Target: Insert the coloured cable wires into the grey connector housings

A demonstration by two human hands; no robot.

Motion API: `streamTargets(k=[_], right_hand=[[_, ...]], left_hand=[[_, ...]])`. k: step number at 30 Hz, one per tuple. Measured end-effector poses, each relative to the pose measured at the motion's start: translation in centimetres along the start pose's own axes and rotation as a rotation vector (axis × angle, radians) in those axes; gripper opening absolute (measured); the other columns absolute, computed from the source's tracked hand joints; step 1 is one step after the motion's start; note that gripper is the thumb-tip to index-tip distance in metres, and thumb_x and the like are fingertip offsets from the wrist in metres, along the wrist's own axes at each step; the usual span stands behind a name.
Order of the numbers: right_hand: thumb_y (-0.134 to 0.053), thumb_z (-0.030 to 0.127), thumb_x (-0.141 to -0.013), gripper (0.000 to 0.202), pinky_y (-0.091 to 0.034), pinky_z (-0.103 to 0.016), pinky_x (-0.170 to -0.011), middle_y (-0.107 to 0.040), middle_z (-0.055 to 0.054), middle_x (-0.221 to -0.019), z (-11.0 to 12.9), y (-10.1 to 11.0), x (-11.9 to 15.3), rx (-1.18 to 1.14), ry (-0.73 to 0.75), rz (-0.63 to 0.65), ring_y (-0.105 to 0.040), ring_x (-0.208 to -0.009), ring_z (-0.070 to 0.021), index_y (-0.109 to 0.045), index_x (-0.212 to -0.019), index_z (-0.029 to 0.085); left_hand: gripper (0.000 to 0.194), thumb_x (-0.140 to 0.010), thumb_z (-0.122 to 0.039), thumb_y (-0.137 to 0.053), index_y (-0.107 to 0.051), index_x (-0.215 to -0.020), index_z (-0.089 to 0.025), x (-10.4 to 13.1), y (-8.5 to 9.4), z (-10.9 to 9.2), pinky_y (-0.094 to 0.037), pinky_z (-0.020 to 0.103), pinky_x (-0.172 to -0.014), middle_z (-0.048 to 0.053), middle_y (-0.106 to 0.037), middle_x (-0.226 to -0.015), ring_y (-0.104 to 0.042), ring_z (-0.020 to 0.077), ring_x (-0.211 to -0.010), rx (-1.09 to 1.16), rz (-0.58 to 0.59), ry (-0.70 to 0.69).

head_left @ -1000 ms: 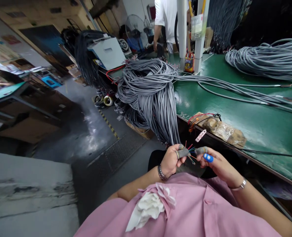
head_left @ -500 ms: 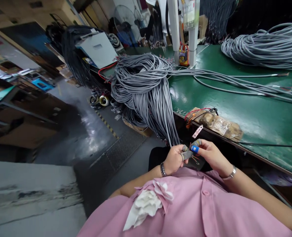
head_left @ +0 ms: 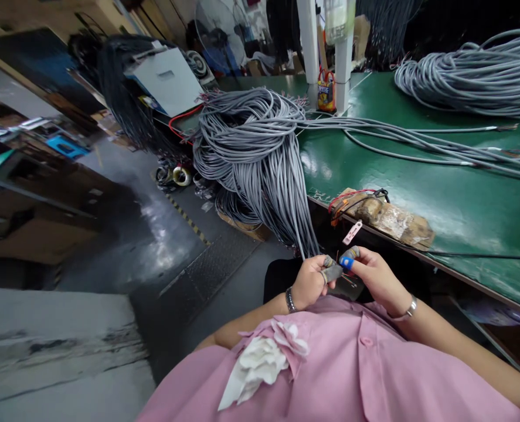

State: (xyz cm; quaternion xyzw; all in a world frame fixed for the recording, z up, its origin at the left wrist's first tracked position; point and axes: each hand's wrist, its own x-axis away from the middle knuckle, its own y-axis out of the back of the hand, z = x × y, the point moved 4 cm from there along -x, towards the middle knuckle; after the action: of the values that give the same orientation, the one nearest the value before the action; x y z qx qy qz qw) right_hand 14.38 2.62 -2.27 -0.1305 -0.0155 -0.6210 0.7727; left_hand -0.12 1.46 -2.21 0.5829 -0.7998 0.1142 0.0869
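Observation:
Both hands meet low in the middle of the view, in front of the pink shirt. My left hand (head_left: 313,281), with grey finger covers, is closed round the end of a grey cable that comes down from the hanging bundle (head_left: 264,170). Thin coloured wires (head_left: 349,281) stick out to the right from its fingertips. My right hand (head_left: 371,275) has a blue cover on the thumb and a grey one on a finger. Its thumb and finger are pinched close to the wires; what lies between them is too small to make out.
A green table (head_left: 453,205) runs along the right, bearing a taped wooden block (head_left: 396,223) at its edge, loose cables and a large cable coil (head_left: 471,82). White posts (head_left: 343,76) and a grey box (head_left: 167,82) stand further back.
The view has shifted slightly. My right hand's fingertips have moved a little apart from my left hand's, and a thin wire now shows upright between them.

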Motion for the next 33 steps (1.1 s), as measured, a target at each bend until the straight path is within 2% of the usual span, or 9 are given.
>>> streamTargets(k=[4,6,9,12,14,19,23,27,33], right_hand=[[-0.068,0.036,-0.077,0.021,-0.038,-0.023,-0.058,-0.053,0.003,-0.065,0.1,0.7,-0.4,-0.132,0.000,-0.091,-0.044,-0.058,-0.0086,-0.059,-0.074,0.018],[-0.065,0.038,-0.080,0.022,-0.039,-0.023,-0.058,-0.049,0.004,-0.064,-0.1,1.0,-0.4,-0.238,-0.038,-0.070,-0.041,-0.057,-0.0081,-0.059,-0.074,0.018],[-0.064,0.039,-0.081,0.020,-0.041,-0.025,-0.060,-0.052,0.002,-0.071,-0.5,1.0,-0.2,-0.319,-0.118,0.010,-0.044,-0.060,-0.0087,-0.063,-0.084,0.019],[-0.070,0.034,-0.077,0.023,-0.042,-0.025,-0.062,-0.057,0.000,-0.077,-0.7,0.5,0.2,-0.296,-0.155,0.093,-0.049,-0.065,-0.0099,-0.065,-0.094,0.019],[-0.073,0.031,-0.074,0.023,-0.041,-0.025,-0.063,-0.060,-0.001,-0.079,-0.6,0.0,0.3,-0.250,-0.140,0.118,-0.051,-0.066,-0.0104,-0.066,-0.091,0.018],[-0.073,0.030,-0.074,0.017,-0.037,-0.023,-0.058,-0.060,0.001,-0.069,-0.5,-0.7,0.4,-0.138,-0.067,0.051,-0.048,-0.060,-0.0090,-0.065,-0.079,0.016],[-0.071,0.032,-0.075,0.017,-0.036,-0.024,-0.057,-0.060,0.001,-0.069,-1.0,-0.7,0.6,-0.146,-0.066,0.013,-0.047,-0.059,-0.0091,-0.064,-0.081,0.017],[-0.073,0.033,-0.074,0.020,-0.037,-0.024,-0.058,-0.061,0.000,-0.073,-1.0,-0.6,0.6,-0.141,-0.079,0.026,-0.048,-0.061,-0.0095,-0.065,-0.084,0.018],[-0.072,0.035,-0.074,0.019,-0.037,-0.025,-0.059,-0.060,0.001,-0.069,-0.9,-0.8,0.6,-0.137,-0.053,-0.003,-0.049,-0.062,-0.0103,-0.064,-0.079,0.018]], left_hand=[[0.030,-0.074,-0.040,-0.064,-0.052,-0.062,-0.015,0.0,0.4,-0.1,-0.020,0.019,-0.033,-0.003,-0.053,-0.049,-0.036,0.0040,-0.032,0.039,-0.020,0.012],[0.031,-0.074,-0.041,-0.065,-0.052,-0.061,-0.015,0.0,0.6,-0.2,-0.019,0.019,-0.033,-0.003,-0.053,-0.048,-0.035,0.0037,-0.032,0.060,-0.040,0.020],[0.031,-0.073,-0.040,-0.065,-0.052,-0.061,-0.015,0.0,0.9,-0.1,-0.018,0.018,-0.034,-0.003,-0.053,-0.048,-0.035,0.0033,-0.031,0.084,-0.068,0.020],[0.030,-0.073,-0.039,-0.065,-0.052,-0.061,-0.015,0.1,0.9,0.0,-0.019,0.018,-0.034,-0.003,-0.054,-0.048,-0.035,0.0033,-0.031,0.100,-0.069,0.023],[0.028,-0.074,-0.037,-0.065,-0.052,-0.061,-0.015,0.1,0.8,0.1,-0.019,0.018,-0.033,-0.003,-0.054,-0.048,-0.035,0.0036,-0.031,0.110,-0.060,0.024],[0.028,-0.074,-0.037,-0.065,-0.052,-0.061,-0.015,0.1,0.7,0.5,-0.019,0.019,-0.033,-0.003,-0.054,-0.048,-0.035,0.0040,-0.031,0.120,-0.065,0.014],[0.028,-0.075,-0.036,-0.064,-0.052,-0.062,-0.015,0.1,0.6,0.7,-0.020,0.018,-0.033,-0.003,-0.054,-0.049,-0.036,0.0039,-0.031,0.130,-0.085,-0.005],[0.027,-0.075,-0.035,-0.064,-0.052,-0.062,-0.015,0.1,0.5,0.8,-0.020,0.018,-0.034,-0.003,-0.054,-0.048,-0.036,0.0037,-0.031,0.135,-0.080,0.004],[0.027,-0.075,-0.036,-0.065,-0.052,-0.062,-0.015,0.1,0.2,0.5,-0.019,0.019,-0.033,-0.002,-0.055,-0.049,-0.037,0.0045,-0.031,0.143,-0.082,-0.021]])
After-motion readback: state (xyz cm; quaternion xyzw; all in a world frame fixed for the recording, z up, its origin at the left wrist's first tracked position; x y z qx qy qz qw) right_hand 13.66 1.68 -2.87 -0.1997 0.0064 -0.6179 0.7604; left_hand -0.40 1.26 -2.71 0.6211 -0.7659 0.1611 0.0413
